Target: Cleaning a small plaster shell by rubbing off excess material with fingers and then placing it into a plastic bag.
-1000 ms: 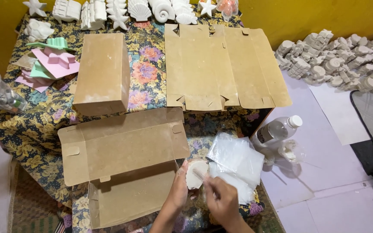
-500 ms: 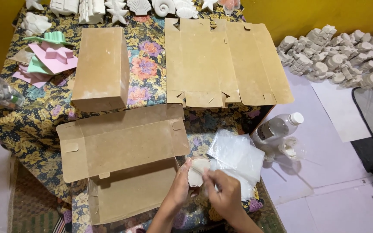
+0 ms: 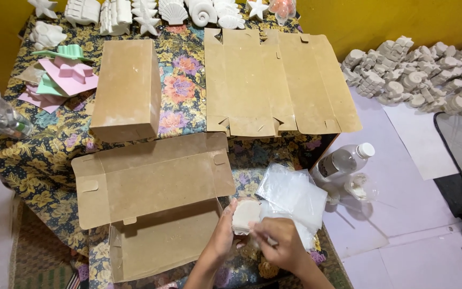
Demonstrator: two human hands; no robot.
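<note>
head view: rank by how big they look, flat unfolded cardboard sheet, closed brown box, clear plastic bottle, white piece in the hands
1. flat unfolded cardboard sheet
2. closed brown box
3. clear plastic bottle
4. white piece, held between left hand and right hand, and partly hidden

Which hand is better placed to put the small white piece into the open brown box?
Left, probably. The left hand holds the white piece and lies right beside the open box. The right hand is farther from it, next to the clear bags, its fingers at the piece's edge.
</note>
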